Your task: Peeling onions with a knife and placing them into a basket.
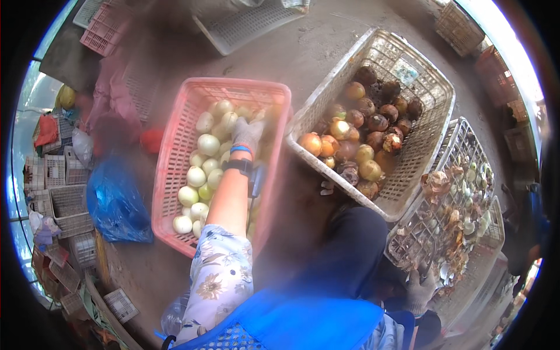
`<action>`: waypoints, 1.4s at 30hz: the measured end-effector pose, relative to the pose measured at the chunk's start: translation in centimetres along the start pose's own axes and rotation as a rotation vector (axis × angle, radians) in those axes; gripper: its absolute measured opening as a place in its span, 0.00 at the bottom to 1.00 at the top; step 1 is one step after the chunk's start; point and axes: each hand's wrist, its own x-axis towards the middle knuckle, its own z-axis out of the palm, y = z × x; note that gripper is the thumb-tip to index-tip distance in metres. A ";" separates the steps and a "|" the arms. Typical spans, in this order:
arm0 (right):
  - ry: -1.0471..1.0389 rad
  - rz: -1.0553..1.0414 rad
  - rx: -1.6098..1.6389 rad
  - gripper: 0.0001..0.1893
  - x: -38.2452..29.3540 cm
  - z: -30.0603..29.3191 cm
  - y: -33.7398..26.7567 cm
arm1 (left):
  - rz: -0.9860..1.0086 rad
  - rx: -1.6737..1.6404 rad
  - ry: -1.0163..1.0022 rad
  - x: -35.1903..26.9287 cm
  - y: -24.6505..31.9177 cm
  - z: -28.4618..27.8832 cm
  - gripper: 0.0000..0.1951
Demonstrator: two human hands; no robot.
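My left hand [247, 132], in a grey knit glove, reaches down into a pink plastic crate [170, 229] among pale peeled onions [208, 144]. Its fingers point away from me and are partly hidden, so I cannot tell whether they grip an onion. A dark band with a device circles that wrist. At lower right is my right hand [421, 289], also gloved, beside a crate heaped with onion skins [455, 223]. A thin, dark, blade-like tool [432, 258] appears to rise from its fingers. Between the two, a dirty white crate [332, 175] holds unpeeled brown onions [367, 127].
My dark-trousered knee [363, 236] bends below the white crate. A blue plastic bag [116, 201] lies left of the pink crate. Stacked crates [70, 205] line the left side. Another pale crate [245, 28] lies on the dirt floor ahead. A clear bottle [173, 315] is by my left sleeve.
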 end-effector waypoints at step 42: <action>0.062 0.323 0.577 0.20 2.6 -5.0 3.0 | 0.090 0.805 -1.036 -7.3 16.3 16.7 0.25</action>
